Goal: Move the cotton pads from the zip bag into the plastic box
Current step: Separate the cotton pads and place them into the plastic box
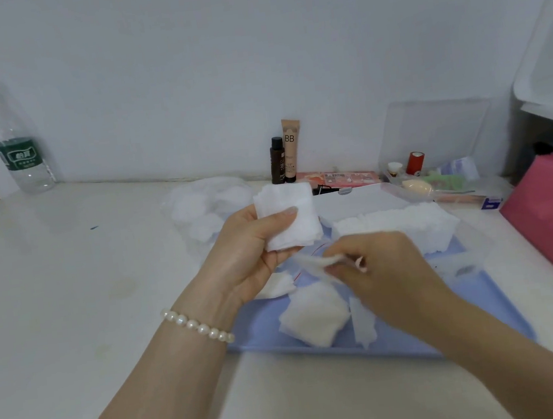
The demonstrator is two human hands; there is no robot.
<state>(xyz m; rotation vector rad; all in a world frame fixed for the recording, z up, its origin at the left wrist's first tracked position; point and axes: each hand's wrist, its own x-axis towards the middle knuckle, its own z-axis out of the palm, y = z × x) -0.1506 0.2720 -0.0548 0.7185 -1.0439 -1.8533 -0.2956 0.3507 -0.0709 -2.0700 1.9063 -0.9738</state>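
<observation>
Over the pale blue flat tray (508, 317): both hands busy with cotton pads.

Left hand (255, 246) gripping a squared stack of white cotton pads (289, 216), thumb clamped across the front. Right hand (379, 273) just below and right of it, pinching a single thin white pad (315, 261), too blurred to say how firmly. Clear plastic box with a row of white pads (397, 226) directly behind the right hand, so nearer that one. Crumpled clear zip bag (199, 207) far left.
</observation>
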